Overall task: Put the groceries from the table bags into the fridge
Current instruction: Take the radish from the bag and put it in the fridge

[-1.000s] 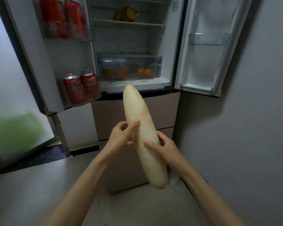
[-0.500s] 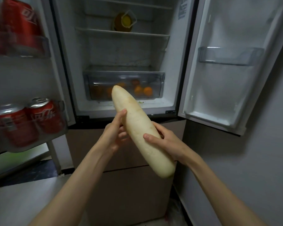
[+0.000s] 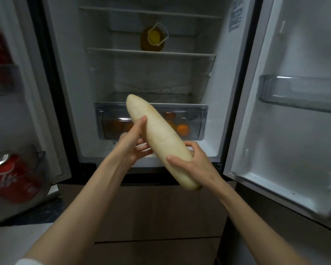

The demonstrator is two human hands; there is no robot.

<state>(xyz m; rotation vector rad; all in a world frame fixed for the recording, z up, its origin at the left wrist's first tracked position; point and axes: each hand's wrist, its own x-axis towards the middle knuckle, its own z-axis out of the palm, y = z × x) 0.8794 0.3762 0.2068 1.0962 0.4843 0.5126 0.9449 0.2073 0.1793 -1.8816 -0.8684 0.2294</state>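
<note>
Both hands holding a white radish (image 3: 157, 136) before the open fridge (image 3: 147, 77).
We gripped its lower end in our right hand (image 3: 197, 163), fingers curled round; our left hand (image 3: 132, 144) cradled its middle, thumb along the side; its tip overlapped the crisper drawer (image 3: 195, 123) holding oranges (image 3: 182, 129).

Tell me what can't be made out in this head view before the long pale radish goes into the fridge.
- Orange fruits in the clear plastic crisper drawer: count unclear, the long pale radish and left hand cover part of it.
- Red soda cans in the left door: cut off by the frame edge, blurred.
- Right hand: fingers behind the radish hidden.
- Table bags: out of view.
</note>
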